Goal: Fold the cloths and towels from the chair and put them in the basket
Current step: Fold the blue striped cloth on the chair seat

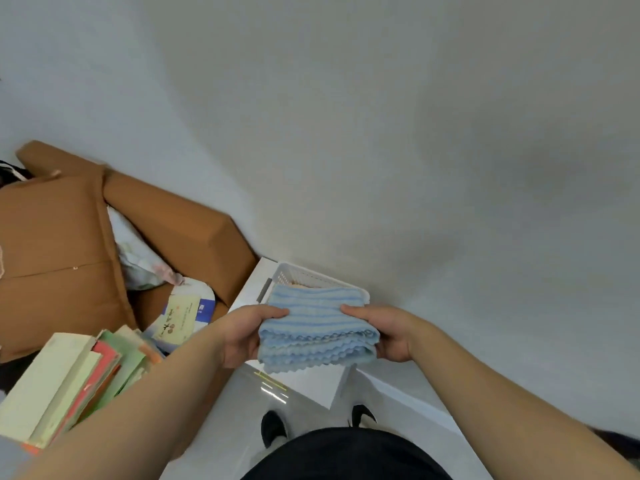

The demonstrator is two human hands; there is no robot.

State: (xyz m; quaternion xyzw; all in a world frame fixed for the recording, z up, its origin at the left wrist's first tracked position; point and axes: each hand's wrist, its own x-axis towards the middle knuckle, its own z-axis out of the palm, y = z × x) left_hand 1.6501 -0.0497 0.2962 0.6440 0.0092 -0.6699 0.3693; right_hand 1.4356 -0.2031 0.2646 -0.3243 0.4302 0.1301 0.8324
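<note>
A folded light-blue striped towel (317, 329) with scalloped edges is held in the air between both hands. My left hand (247, 336) grips its left side, thumb on top. My right hand (384, 332) grips its right side the same way. Just beyond the towel stands a white slotted basket (304, 275) on a white stand (256, 285) against the wall; something pinkish lies inside it, mostly hidden by the towel. The chair is not in view.
A brown cardboard box (69, 237) with open flaps sits at the left, holding a floral cloth (138, 258) and papers. A stack of books and folders (76, 379) lies at the lower left. My dark shoes (273, 427) stand on the glossy floor below.
</note>
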